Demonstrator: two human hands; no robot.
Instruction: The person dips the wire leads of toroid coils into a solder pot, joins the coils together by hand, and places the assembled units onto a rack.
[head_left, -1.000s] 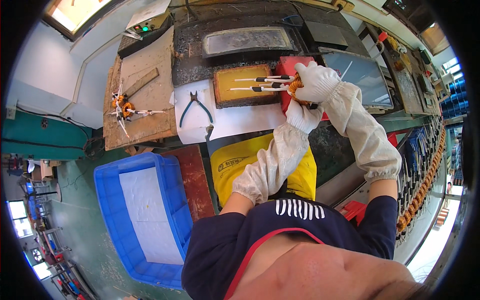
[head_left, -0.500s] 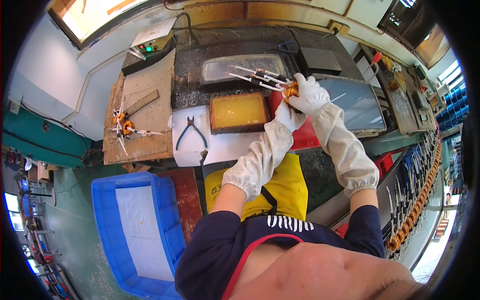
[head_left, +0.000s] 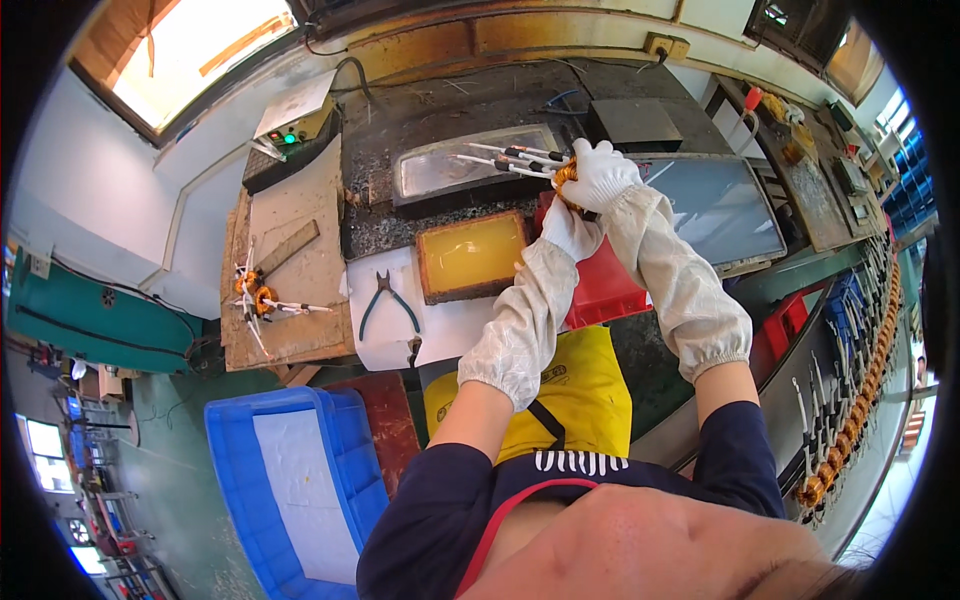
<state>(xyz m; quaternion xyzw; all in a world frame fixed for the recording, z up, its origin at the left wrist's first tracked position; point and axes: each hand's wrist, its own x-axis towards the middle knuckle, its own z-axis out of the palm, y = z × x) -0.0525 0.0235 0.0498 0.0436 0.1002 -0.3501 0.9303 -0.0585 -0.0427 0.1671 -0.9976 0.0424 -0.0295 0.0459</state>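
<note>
My gloved right hand (head_left: 607, 178) is closed around copper-wound coils (head_left: 567, 180), its fingers curled over their top. Below it my gloved left hand (head_left: 573, 236) grips the same coils from the near side, its fingertips partly hidden. White-sleeved leads (head_left: 512, 158) with black sections and bare tips point left from the coils. Those tips hang over a framed pot with a silvery surface (head_left: 470, 166), apparently above it rather than in it. Just nearer than the pot sits a rectangular tray of yellow, glossy material (head_left: 472, 256). Cutting pliers (head_left: 388, 302) with green handles lie spread on white paper.
Several coils (head_left: 258, 296) with white leads lie on a worn board at left, beside a wooden strip (head_left: 288, 247). A box with a green light (head_left: 292, 125) stands behind. A red bin (head_left: 608, 288) is under my wrists, a blue crate (head_left: 235, 470) lower left. Coils line the right side (head_left: 850, 420).
The whole view has shifted slightly. Both hands keep hold of the coils; the leads now lie closer together and more level, still pointing left over the pot.
</note>
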